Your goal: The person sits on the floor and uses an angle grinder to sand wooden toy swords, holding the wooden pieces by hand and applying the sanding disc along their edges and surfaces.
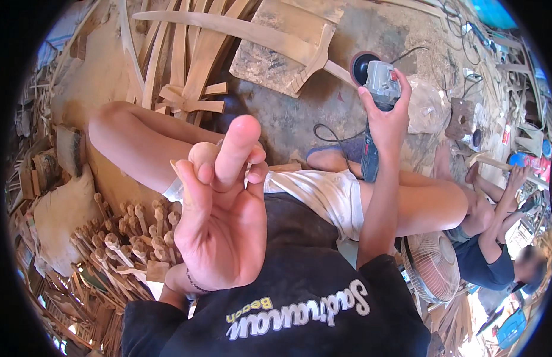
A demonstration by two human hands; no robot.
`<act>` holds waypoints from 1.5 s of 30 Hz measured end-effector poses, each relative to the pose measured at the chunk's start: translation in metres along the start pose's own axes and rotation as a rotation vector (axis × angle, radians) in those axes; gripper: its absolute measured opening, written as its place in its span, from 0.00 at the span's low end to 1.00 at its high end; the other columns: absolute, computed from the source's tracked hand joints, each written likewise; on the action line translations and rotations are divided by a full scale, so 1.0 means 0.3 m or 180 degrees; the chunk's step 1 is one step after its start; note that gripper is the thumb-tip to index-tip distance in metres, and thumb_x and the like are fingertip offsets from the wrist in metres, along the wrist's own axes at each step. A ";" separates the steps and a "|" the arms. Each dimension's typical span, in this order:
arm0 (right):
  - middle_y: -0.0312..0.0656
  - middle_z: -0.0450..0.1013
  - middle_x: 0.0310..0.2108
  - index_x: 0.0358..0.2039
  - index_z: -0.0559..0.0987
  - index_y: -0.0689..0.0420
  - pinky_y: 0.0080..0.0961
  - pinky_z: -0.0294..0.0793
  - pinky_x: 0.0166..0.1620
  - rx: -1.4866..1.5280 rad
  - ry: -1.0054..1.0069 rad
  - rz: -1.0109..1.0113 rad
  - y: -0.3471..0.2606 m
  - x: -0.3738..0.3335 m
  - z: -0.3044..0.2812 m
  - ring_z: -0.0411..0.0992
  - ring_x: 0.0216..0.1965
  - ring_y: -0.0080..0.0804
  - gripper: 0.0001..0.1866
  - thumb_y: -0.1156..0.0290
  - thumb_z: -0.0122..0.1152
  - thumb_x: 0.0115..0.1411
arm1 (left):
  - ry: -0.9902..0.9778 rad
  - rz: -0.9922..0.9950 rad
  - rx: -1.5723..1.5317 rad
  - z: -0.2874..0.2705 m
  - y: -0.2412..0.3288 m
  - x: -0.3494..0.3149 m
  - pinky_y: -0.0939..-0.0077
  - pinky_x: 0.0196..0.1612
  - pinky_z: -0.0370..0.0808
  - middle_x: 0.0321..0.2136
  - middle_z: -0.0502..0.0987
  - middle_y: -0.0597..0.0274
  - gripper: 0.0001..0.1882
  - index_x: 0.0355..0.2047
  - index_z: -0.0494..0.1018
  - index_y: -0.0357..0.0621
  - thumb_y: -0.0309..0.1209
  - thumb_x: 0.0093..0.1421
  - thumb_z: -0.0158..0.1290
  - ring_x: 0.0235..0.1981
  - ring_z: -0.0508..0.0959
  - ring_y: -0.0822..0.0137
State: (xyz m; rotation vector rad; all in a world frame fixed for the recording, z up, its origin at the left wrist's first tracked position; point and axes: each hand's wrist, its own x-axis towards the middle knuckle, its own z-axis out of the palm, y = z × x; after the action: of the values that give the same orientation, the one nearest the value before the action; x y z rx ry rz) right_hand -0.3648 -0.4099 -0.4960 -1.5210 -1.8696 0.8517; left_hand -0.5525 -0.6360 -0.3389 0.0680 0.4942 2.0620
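My left hand (pixel 225 220) is raised close to the head camera, palm toward it. One finger stretches out at the camera and the others are partly bent; I see nothing held in it. My right hand (pixel 390 122) grips a grey and dark blue angle grinder (pixel 383 83) fitted with a round dark sanding disc (pixel 365 67). That disc is beside the handle of a curved wooden sword (pixel 246 33); whether it touches cannot be made out. The sword lies across a worn wooden board (pixel 267 65), its blade reaching to the far left.
Long wooden strips (pixel 186 59) lie at the far left. Several carved wooden handles (pixel 139 238) stand bundled at my left. A fan (pixel 430 266) is at my right, near another person (pixel 487 256) holding a wooden piece. The grinder's cord (pixel 332 134) loops on the floor.
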 end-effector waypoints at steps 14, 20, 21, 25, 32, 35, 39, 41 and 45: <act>0.47 0.79 0.65 0.74 0.71 0.51 0.36 0.79 0.64 0.0061 0.0030 -0.0089 0.016 0.002 0.001 0.81 0.60 0.39 0.43 0.63 0.85 0.62 | 0.0138 0.0149 0.0078 0.034 -0.027 0.001 0.60 0.65 0.67 0.56 0.87 0.42 0.17 0.47 0.64 0.51 0.45 0.89 0.32 0.59 0.81 0.58; 0.48 0.78 0.66 0.74 0.71 0.53 0.36 0.75 0.68 0.0250 -0.0016 0.0251 -0.009 0.011 -0.007 0.79 0.64 0.42 0.43 0.63 0.85 0.62 | 0.0613 0.0123 0.0372 -0.034 -0.073 0.097 0.60 0.59 0.74 0.43 0.85 0.52 0.07 0.55 0.66 0.46 0.32 0.84 0.51 0.42 0.75 0.67; 0.48 0.78 0.66 0.74 0.71 0.53 0.36 0.75 0.68 0.0240 0.0008 0.0247 -0.009 0.013 -0.013 0.79 0.64 0.42 0.43 0.63 0.85 0.62 | 0.0483 0.0152 0.0751 -0.114 -0.090 0.123 0.64 0.54 0.78 0.43 0.85 0.55 0.17 0.58 0.67 0.45 0.22 0.76 0.61 0.42 0.79 0.70; 0.49 0.75 0.68 0.74 0.71 0.54 0.37 0.73 0.70 0.0186 0.0272 0.0155 0.010 0.020 -0.055 0.77 0.66 0.40 0.43 0.64 0.84 0.63 | 0.1191 0.0013 0.1955 -0.352 -0.232 0.207 0.77 0.46 0.81 0.36 0.88 0.62 0.19 0.55 0.76 0.39 0.20 0.68 0.71 0.36 0.86 0.72; 0.51 0.76 0.68 0.75 0.69 0.53 0.39 0.74 0.70 0.0375 0.0720 0.0455 0.055 0.031 -0.157 0.77 0.67 0.44 0.44 0.64 0.84 0.63 | 0.1183 -0.1744 0.2303 -0.744 -0.547 0.345 0.78 0.47 0.81 0.39 0.89 0.63 0.14 0.51 0.80 0.41 0.37 0.75 0.67 0.40 0.87 0.74; 0.52 0.75 0.69 0.75 0.69 0.54 0.39 0.73 0.70 0.0344 0.0920 0.0413 0.086 0.032 -0.203 0.77 0.67 0.44 0.45 0.65 0.84 0.63 | 0.1131 -0.2160 0.2557 -0.703 -0.800 0.437 0.62 0.59 0.79 0.47 0.85 0.62 0.25 0.56 0.79 0.44 0.53 0.74 0.65 0.51 0.82 0.67; 0.51 0.72 0.70 0.76 0.68 0.55 0.40 0.73 0.71 0.0732 0.0991 0.0418 0.116 0.037 -0.193 0.76 0.66 0.43 0.45 0.67 0.84 0.63 | 0.1412 -0.1843 0.1603 -0.683 -0.975 0.672 0.54 0.62 0.76 0.48 0.81 0.60 0.36 0.60 0.75 0.44 0.62 0.70 0.65 0.53 0.78 0.59; 0.50 0.72 0.70 0.76 0.67 0.55 0.38 0.76 0.68 0.1018 0.0983 0.0552 0.073 0.031 -0.213 0.77 0.64 0.41 0.45 0.68 0.84 0.63 | 0.1694 -0.1337 0.1006 -0.664 -0.988 0.724 0.52 0.61 0.76 0.44 0.80 0.59 0.37 0.58 0.73 0.43 0.64 0.70 0.64 0.50 0.78 0.57; 0.50 0.73 0.68 0.76 0.67 0.55 0.32 0.83 0.55 0.1027 0.1226 0.0507 0.110 0.038 -0.250 0.79 0.55 0.34 0.45 0.69 0.84 0.64 | 0.2251 -0.0480 0.0350 -0.577 -0.921 0.716 0.60 0.36 0.77 0.28 0.71 0.64 0.29 0.40 0.69 0.44 0.57 0.73 0.65 0.27 0.71 0.64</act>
State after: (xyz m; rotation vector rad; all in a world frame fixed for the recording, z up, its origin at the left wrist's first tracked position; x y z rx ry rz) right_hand -0.2890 -0.3849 -0.4738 -1.5139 -1.2834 0.8156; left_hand -0.4814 -0.3888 -0.6328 -0.6337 1.0063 1.8693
